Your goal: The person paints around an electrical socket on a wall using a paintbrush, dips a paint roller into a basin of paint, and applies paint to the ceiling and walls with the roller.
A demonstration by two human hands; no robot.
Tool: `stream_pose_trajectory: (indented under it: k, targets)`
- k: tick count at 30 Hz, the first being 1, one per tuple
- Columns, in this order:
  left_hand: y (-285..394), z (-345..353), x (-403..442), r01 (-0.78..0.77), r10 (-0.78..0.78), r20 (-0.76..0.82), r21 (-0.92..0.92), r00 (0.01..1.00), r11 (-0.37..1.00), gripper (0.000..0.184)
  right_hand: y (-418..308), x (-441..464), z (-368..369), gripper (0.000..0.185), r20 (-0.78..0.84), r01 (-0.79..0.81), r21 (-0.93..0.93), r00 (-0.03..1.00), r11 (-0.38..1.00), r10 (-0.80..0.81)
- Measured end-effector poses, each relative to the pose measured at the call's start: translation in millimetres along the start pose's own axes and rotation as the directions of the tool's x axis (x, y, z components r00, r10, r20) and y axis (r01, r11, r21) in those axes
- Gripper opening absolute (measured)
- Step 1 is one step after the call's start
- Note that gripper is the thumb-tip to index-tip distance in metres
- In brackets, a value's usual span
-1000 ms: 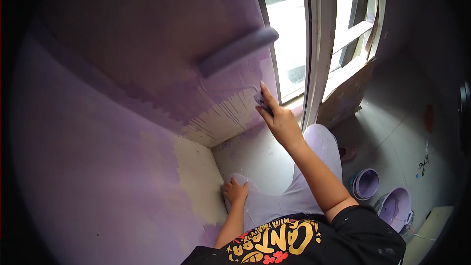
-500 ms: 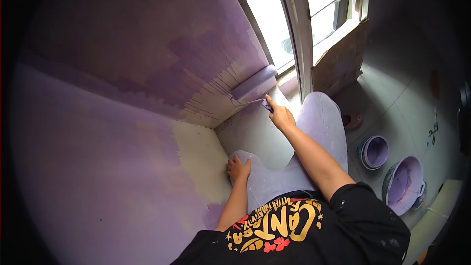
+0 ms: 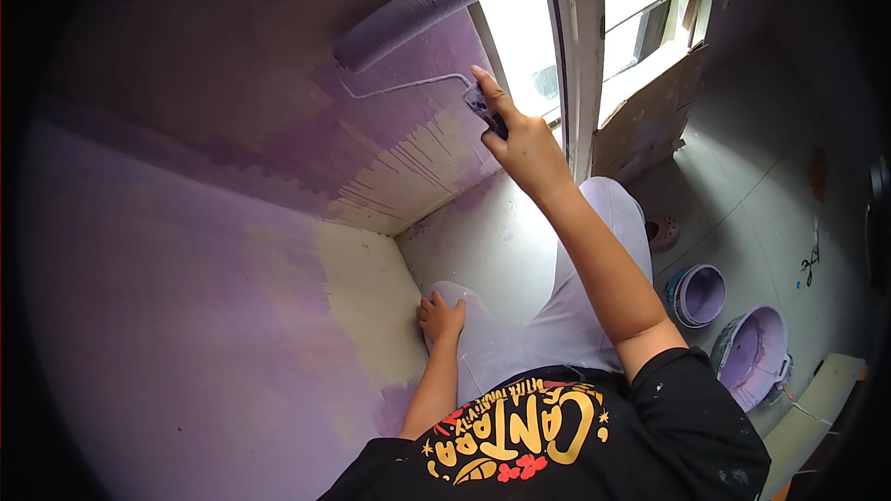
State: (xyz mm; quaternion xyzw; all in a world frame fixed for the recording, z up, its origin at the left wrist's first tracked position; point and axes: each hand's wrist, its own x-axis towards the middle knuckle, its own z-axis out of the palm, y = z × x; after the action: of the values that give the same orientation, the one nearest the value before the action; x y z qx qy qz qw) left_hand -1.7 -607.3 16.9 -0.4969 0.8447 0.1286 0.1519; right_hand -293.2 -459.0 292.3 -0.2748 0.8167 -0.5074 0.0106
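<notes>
My right hand (image 3: 524, 144) is closed round the handle of a paint roller (image 3: 422, 14), with the forefinger stretched along it. The long roller sleeve is coated in purple paint and lies at or close to the wall (image 3: 269, 46) beside the window; whether it touches, I cannot tell. Fresh purple covers part of that wall, and drips run down over its pale lower strip. My left hand (image 3: 442, 315) rests on my left knee with its fingers spread, holding nothing. Close to it is the left wall (image 3: 213, 315), purple with a bare cream patch.
A window with a pale frame (image 3: 571, 65) stands ahead, with a brown board (image 3: 640, 107) below it. On the floor at right are a small paint bucket (image 3: 684, 301), a larger purple-stained tub (image 3: 778, 334) and a pink clog (image 3: 663, 232).
My right hand has lifted the roller from low in the corner to higher up the wall. My left hand stays on the knee. The view has shifted slightly.
</notes>
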Motion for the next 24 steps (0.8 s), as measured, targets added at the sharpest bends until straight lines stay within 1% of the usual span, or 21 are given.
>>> stream_pose_trajectory:
  k: [3,5,6,7,9,15,16,19,22,24]
  targets:
    - [0.9,-0.1,-1.5,0.008,-0.008,0.011,0.004,1.0,1.0,0.075,28.6,-11.0,26.4,0.084,-0.019,-0.012,-0.027,1.0,1.0,0.012]
    - [3.2,-3.3,-0.8,0.012,-0.012,0.012,-0.007,1.0,1.0,0.075,65.9,-28.3,55.3,0.083,-0.036,-0.009,-0.022,0.999,1.0,0.008]
    - [4.1,-4.9,-1.9,0.012,-0.011,0.013,-0.014,1.0,1.0,0.075,84.7,-38.7,68.4,0.082,-0.025,-0.042,-0.042,0.999,0.998,0.041]
    - [3.0,-4.3,-2.8,0.012,-0.012,0.017,-0.017,1.0,1.0,0.075,89.4,-50.7,72.9,0.082,0.045,-0.134,-0.081,0.989,0.988,0.138]
    - [4.1,-3.7,0.0,0.011,-0.01,0.011,-0.004,1.0,1.0,0.075,99.8,-65.4,80.8,0.081,0.164,-0.304,-0.176,0.929,0.936,0.332]
    - [5.4,-4.3,-0.7,0.008,-0.008,0.008,-0.01,1.0,1.0,0.074,144.9,-77.3,105.9,0.077,0.187,-0.332,-0.305,0.898,0.893,0.398]
    - [4.2,-4.0,-3.0,0.009,-0.009,0.012,-0.006,1.0,1.0,0.074,148.7,-77.1,109.1,0.075,0.221,-0.371,-0.327,0.864,0.869,0.452]
    - [4.4,-1.6,-1.9,0.007,-0.007,-0.014,0.012,1.0,1.0,0.073,170.0,-70.8,123.8,0.076,0.256,-0.418,-0.37,0.813,0.83,0.523]
    - [2.7,-4.1,-1.0,0.01,-0.01,-0.01,-0.012,1.0,1.0,0.073,184.9,-62.7,143.6,0.072,0.268,-0.458,-0.399,0.77,0.794,0.579]
    - [2.6,-8.1,-0.6,0.015,-0.015,-0.001,-0.018,1.0,1.0,0.073,195.5,-53.6,159.3,0.069,0.287,-0.473,-0.454,0.725,0.755,0.626]
